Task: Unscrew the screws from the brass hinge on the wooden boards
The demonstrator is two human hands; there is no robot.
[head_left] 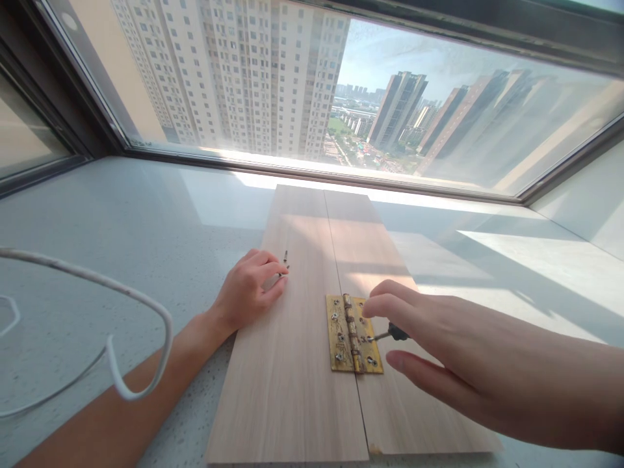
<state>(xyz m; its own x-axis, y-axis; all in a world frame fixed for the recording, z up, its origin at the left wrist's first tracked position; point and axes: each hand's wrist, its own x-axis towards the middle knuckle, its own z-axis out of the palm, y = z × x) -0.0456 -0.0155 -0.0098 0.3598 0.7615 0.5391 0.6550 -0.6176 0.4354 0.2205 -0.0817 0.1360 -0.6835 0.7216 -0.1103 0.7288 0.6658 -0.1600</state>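
My left hand (252,286) rests on the left wooden board, its thumb and forefinger closed around a small screw (280,275). Another screw (286,256) lies on the board just beyond the fingertips. A worn brass hinge (340,335) lies flat across the seam between the two boards, with several screws in its holes. My right hand (429,328) grips a screwdriver (397,332) with a black handle, mostly hidden by the hand. Its metal tip meets the right hinge leaf at a hole, and the forefinger reaches to the hinge's upper right edge.
The two pale wooden boards (302,390) lie side by side on a speckled white sill (146,201). A white cable (97,278) loops at the left, above my forearm. A dark-framed window (312,179) runs along the back, with tall buildings outside.
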